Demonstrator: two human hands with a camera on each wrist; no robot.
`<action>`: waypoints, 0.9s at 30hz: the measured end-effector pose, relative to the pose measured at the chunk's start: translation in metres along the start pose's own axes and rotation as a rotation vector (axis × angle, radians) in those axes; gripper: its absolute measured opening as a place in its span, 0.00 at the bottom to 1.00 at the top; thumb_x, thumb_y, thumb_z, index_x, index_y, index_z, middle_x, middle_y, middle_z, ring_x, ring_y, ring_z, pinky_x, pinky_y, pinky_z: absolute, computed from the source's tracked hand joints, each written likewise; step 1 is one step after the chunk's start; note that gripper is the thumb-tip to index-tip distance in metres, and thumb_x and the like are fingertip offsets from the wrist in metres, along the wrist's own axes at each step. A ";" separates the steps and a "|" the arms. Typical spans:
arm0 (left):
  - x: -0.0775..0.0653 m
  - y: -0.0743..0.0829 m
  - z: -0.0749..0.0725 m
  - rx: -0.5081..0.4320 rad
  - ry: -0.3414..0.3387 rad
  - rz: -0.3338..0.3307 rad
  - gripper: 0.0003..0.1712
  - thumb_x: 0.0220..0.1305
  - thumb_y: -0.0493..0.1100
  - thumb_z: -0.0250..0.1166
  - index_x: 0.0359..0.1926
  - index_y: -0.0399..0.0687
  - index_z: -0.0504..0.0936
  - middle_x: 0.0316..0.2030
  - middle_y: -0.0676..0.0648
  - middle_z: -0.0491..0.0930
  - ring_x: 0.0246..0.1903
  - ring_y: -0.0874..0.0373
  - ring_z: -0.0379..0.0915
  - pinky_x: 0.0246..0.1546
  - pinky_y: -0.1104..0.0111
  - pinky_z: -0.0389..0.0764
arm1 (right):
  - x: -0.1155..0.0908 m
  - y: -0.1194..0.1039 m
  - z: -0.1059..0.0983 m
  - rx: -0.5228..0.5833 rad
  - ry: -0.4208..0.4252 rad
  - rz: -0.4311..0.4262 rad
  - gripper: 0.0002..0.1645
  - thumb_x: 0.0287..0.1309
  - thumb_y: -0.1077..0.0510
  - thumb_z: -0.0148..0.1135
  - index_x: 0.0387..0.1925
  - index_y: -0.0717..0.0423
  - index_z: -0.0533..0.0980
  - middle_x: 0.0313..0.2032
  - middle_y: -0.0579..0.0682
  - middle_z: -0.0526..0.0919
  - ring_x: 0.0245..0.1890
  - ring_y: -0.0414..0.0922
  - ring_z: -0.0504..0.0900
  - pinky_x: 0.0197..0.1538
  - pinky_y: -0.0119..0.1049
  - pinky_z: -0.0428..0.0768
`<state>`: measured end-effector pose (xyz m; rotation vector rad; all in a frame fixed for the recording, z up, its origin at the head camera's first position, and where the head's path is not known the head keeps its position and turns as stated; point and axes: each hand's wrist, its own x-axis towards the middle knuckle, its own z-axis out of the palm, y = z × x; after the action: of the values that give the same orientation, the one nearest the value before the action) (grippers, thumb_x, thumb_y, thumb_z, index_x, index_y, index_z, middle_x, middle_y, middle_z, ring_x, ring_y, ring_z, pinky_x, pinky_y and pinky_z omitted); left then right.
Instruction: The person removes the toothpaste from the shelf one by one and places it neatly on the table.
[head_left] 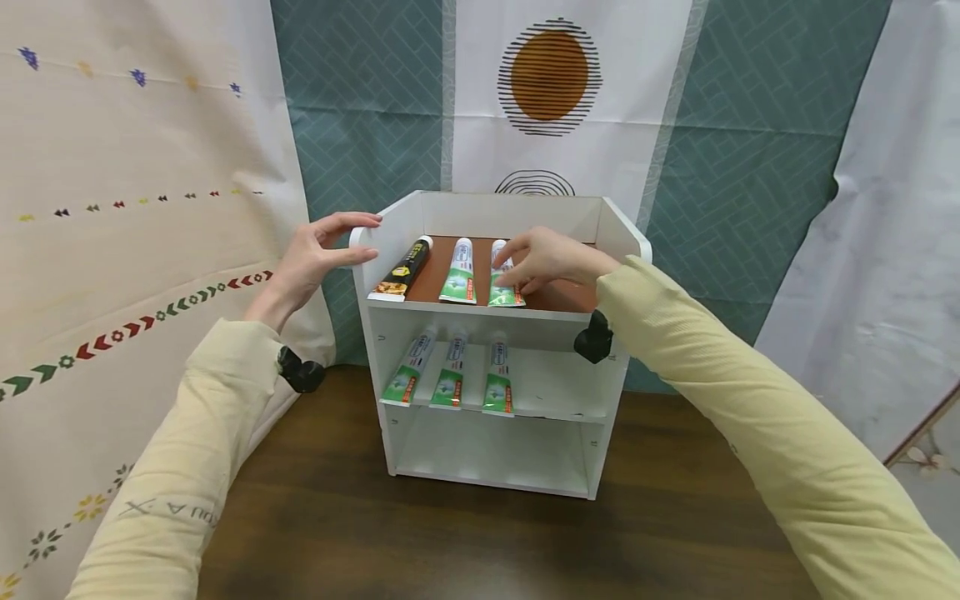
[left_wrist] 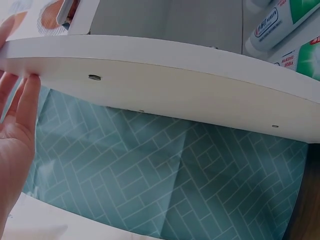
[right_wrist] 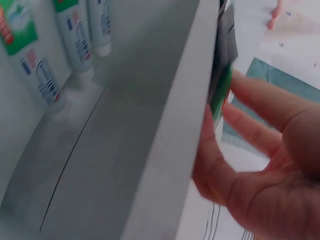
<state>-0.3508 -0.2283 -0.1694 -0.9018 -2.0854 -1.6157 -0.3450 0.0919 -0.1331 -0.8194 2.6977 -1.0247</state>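
Note:
On the top of a small white shelf unit [head_left: 491,308] lie a black toothpaste tube [head_left: 407,268] and two white-and-green toothpaste tubes. My right hand [head_left: 547,257] is over the rightmost green tube [head_left: 504,293], fingers and thumb at its sides; the right wrist view shows a green sliver of the tube [right_wrist: 221,95] between them. The other green tube [head_left: 459,279] lies just left of it. My left hand [head_left: 307,258] holds the unit's left side panel near its upper front corner. In the left wrist view, its fingers [left_wrist: 27,107] touch the panel's outer face.
Three more green toothpaste tubes [head_left: 453,375] lie on the middle shelf, toward its left, their flat ends at the front edge. The unit stands on a dark wooden table [head_left: 480,542]. Patterned cloths [head_left: 367,100] hang behind and beside it.

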 end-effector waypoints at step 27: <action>-0.002 -0.001 -0.003 -0.085 -0.060 0.033 0.24 0.51 0.30 0.67 0.52 0.39 0.76 0.55 0.44 0.70 0.61 0.58 0.51 0.57 0.60 0.54 | -0.022 -0.017 -0.024 0.304 0.104 0.209 0.24 0.52 0.60 0.65 0.53 0.57 0.74 0.48 0.55 0.69 0.30 0.43 0.73 0.32 0.30 0.73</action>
<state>-0.3499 -0.2315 -0.1707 -1.0193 -2.0425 -1.6915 -0.3263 0.1069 -0.1048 -0.4309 2.5461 -1.4097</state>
